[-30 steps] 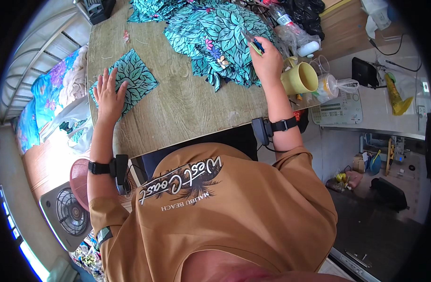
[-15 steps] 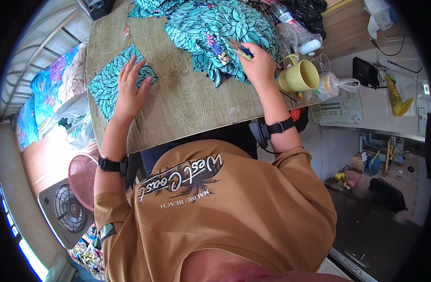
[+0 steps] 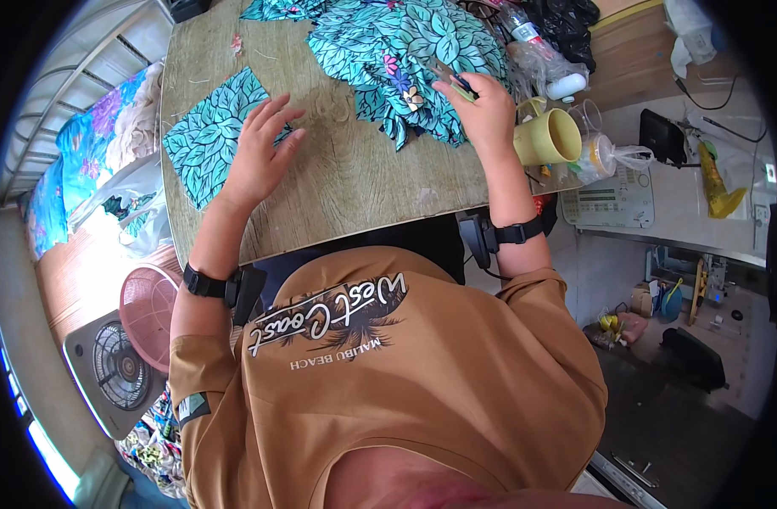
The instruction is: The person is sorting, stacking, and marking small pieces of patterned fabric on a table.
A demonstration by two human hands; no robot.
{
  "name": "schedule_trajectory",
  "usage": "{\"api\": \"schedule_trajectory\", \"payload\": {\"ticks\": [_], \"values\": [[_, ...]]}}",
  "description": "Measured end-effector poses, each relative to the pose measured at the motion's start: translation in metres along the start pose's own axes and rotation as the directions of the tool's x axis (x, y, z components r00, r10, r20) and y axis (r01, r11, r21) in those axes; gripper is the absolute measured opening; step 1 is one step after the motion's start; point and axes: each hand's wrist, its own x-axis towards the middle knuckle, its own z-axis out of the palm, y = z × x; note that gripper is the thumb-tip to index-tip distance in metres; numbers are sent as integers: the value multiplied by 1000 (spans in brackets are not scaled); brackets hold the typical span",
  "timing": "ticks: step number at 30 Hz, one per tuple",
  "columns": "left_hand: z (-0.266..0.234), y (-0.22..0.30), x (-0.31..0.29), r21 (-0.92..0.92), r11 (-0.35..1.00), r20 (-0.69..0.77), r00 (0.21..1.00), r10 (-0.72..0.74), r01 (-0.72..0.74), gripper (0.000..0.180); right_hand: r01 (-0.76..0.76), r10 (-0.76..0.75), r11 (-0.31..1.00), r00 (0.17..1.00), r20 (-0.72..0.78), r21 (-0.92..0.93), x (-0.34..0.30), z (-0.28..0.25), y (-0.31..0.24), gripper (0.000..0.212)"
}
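While the small leaf-print fabric piece [image 3: 209, 136] lies flat near the bench's [image 3: 354, 182] left edge, best to press it down evenly and keep it square and unwrinkled. Left hand [image 3: 259, 157] is open, fingers spread, fingertips on the piece's right edge. Right hand [image 3: 483, 114] is curled around a small tool [image 3: 456, 83], kind unclear, over the heap of matching fabric [image 3: 405, 51]. Yellow mug [image 3: 548, 137] sits just beside that hand.
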Motion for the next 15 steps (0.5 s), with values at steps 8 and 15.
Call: {"api": "schedule_trajectory", "payload": {"ticks": [8, 15], "values": [[-5, -32, -23, 398, 895, -49, 979, -200, 203, 46, -164, 164, 971, 986, 10, 173, 4, -11, 1, 26], [-21, -53, 0, 393, 908, 44, 984, -172, 141, 52, -112, 123, 953, 992, -20, 282, 5, -9, -10, 22]]}}
